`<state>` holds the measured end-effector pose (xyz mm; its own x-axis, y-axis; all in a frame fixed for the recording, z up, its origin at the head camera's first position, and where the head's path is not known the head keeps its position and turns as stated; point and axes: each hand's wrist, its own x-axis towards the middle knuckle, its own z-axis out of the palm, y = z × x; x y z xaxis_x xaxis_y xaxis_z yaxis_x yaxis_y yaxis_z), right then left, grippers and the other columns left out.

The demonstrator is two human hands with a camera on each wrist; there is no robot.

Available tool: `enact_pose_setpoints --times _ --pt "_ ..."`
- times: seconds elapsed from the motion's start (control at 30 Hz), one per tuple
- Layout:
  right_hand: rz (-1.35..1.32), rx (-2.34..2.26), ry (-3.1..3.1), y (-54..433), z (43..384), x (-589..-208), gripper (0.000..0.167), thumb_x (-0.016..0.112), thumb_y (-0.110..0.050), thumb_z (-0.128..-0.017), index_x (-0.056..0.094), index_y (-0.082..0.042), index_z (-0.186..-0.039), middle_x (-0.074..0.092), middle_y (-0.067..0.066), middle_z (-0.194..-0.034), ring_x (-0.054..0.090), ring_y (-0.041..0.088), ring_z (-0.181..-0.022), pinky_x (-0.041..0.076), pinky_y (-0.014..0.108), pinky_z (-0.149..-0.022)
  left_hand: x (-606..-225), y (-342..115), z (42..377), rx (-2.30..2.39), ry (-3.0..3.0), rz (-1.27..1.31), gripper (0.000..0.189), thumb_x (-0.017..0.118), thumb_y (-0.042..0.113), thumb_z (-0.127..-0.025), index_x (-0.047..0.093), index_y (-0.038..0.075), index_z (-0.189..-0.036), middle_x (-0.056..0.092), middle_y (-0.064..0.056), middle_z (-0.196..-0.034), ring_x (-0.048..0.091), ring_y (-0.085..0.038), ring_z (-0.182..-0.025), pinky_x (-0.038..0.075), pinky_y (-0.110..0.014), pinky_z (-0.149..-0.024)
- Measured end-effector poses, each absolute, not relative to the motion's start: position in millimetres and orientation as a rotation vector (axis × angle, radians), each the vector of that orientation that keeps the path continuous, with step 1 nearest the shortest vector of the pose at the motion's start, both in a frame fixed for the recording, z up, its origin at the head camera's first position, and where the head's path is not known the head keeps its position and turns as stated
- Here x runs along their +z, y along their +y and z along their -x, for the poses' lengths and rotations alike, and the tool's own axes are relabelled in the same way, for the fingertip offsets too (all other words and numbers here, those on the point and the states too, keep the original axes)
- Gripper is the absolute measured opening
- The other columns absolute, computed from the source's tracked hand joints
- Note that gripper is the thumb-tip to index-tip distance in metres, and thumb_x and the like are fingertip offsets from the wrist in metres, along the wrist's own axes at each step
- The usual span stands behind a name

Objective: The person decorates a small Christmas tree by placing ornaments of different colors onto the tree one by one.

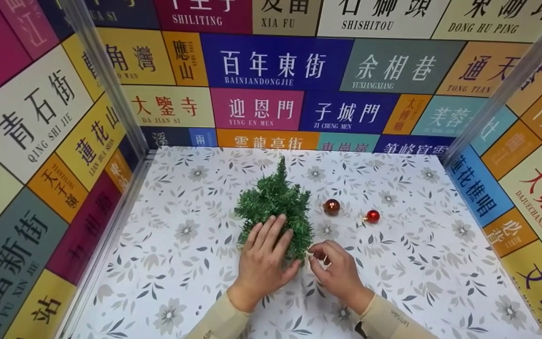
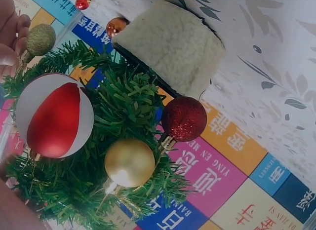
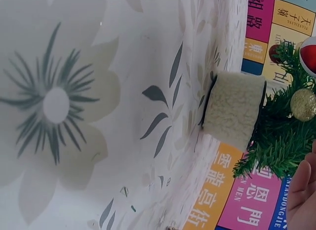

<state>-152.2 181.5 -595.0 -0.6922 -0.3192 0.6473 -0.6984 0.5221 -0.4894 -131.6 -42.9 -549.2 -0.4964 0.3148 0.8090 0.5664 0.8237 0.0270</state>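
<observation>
A small green Christmas tree (image 1: 275,202) stands on the table on a cream fleece-covered base (image 2: 173,45). My left hand (image 1: 266,254) rests on its near side, fingers extended over the branches. Close to the lower right branches, my right hand (image 1: 337,268) has thumb and forefinger brought together by the cap of a gold glitter bauble (image 2: 40,40), pinching at its hanging end. Also on the tree are a red-and-white bauble (image 2: 57,116), a smooth gold bauble (image 2: 129,162) and a dark red glitter bauble (image 2: 184,118). In the head view my left hand covers these baubles.
A copper-brown bauble (image 1: 331,207) and a shiny red bauble (image 1: 372,216) lie on the table to the right of the tree. White floral covering (image 1: 172,273) spreads over the tabletop. Colourful sign-printed panels (image 1: 275,61) wall the back and sides.
</observation>
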Motion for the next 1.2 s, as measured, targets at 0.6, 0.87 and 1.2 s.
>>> enact_pose_setpoints --times 0.6,0.87,1.2 --pt "-0.814 1.013 -2.285 193 155 -597 0.017 0.072 -0.005 -0.082 0.069 -0.016 -0.094 0.058 -0.012 -0.084 0.057 0.006 -0.070 0.051 0.028 -0.054 -539 -57 134 -0.393 -2.250 0.561 0.081 0.077 0.047 -0.075 0.054 0.009 -0.143 0.036 -0.015 -0.156 0.035 -0.033 -0.141 0.039 -0.054 -0.105" --pt "-0.734 0.948 -2.384 214 167 -602 0.017 0.073 -0.009 -0.084 0.069 -0.018 -0.098 0.060 -0.011 -0.086 0.057 0.006 -0.074 0.049 0.023 -0.058 -540 -60 133 -0.341 -2.306 0.563 0.082 0.077 0.048 -0.075 0.053 0.007 -0.142 0.035 -0.016 -0.157 0.032 -0.033 -0.143 0.036 -0.054 -0.108" --pt "-0.471 0.861 -2.718 263 192 -612 0.026 0.072 -0.018 -0.087 0.065 -0.017 -0.113 0.063 -0.001 -0.099 0.061 0.020 -0.087 0.051 0.038 -0.070 -542 -61 133 -0.335 -2.292 0.563 0.077 0.076 0.048 -0.077 0.057 0.005 -0.137 0.038 -0.016 -0.155 0.034 -0.034 -0.142 0.037 -0.054 -0.108"
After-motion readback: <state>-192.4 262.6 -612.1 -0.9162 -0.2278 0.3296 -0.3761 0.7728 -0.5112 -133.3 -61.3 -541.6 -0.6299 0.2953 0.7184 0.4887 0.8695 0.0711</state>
